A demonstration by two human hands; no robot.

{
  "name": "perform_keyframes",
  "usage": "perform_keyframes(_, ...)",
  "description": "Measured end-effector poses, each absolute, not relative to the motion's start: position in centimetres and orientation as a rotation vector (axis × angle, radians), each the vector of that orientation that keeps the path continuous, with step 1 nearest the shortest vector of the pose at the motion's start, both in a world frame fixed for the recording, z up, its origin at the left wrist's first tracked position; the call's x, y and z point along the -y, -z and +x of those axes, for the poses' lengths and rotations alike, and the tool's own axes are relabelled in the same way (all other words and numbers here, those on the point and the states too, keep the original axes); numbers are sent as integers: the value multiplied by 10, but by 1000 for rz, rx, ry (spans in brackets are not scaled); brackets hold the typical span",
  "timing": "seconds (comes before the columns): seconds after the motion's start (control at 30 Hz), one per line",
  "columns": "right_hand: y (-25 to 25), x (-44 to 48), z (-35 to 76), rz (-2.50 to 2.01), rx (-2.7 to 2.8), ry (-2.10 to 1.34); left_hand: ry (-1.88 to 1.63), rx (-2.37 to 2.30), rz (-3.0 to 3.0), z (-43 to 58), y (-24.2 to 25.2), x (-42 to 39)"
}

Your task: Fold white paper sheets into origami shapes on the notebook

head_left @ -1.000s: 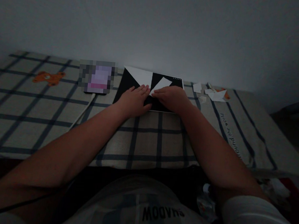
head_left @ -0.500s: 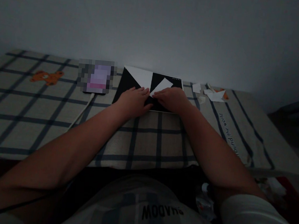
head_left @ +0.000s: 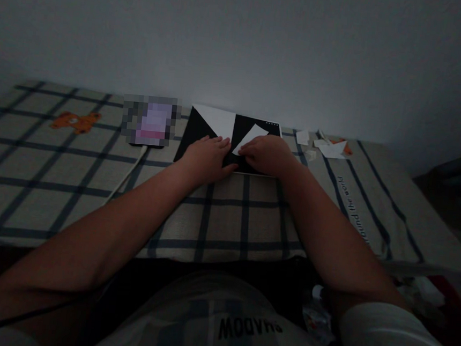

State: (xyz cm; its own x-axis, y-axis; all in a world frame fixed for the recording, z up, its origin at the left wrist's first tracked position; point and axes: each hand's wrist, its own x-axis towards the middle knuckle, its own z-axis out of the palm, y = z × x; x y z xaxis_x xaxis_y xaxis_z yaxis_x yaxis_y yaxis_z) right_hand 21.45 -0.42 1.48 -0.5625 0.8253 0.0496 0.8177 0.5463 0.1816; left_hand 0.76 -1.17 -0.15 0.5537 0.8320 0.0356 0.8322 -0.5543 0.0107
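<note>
A flat black board (head_left: 192, 137) with a thin white edge lies close to the wall. A large white paper triangle (head_left: 219, 120) covers part of its upper left. My left hand (head_left: 205, 159) rests flat with its fingers stretched out, the tips on the lower end of that triangle. To its right, my right hand (head_left: 270, 154) has its fingers bent and closed at the lower left end of a smaller white paper piece (head_left: 253, 136). That piece slants across the right half of the board, partly hidden by the hand.
A blurred-out phone (head_left: 153, 120) on a white cable (head_left: 127, 173) sits to the left, past it an orange bear-shaped patch (head_left: 75, 122). Paper scraps (head_left: 331, 148) lie to the right on the checked cloth (head_left: 226, 218). A clear bottle (head_left: 317, 315) stands below the table edge.
The small white paper piece has shifted slightly down and right with my right hand, opening a small gap from the triangle. My left hand stays in nearly the same place.
</note>
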Motion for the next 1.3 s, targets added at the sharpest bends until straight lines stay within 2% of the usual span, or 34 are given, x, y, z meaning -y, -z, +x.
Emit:
perform_keyframes(0.23,-2,-8,231,1575,-3132,-87,87,1384,-2712,3,2,6)
perform_keyframes(0.37,-2,-10,236,1919,-3234,-81,180,1289,-2796,3,1,7)
perform_keyframes(0.5,2,-17,239,2312,-3234,61,483,1318,-2835,2,3,7)
perform_keyframes(0.57,10,-27,241,2406,-3365,399,724,1369,-2755,-2,5,4)
perform_keyframes(0.67,22,-41,241,2432,-3508,1148,1048,1280,-2710,-10,8,-2)
perform_keyframes(0.8,27,-48,236,2501,-3331,1620,1263,1024,-2794,-19,13,-10)
perform_keyframes(0.97,24,-44,228,2615,-3035,1951,1264,802,-2819,-22,18,-17)
perform_keyframes(1.13,24,-41,224,2617,-2866,2061,1136,636,-2881,-25,21,-21)
perform_keyframes(1.3,24,-42,225,2693,-2756,2086,1015,726,-2853,-26,22,-24)
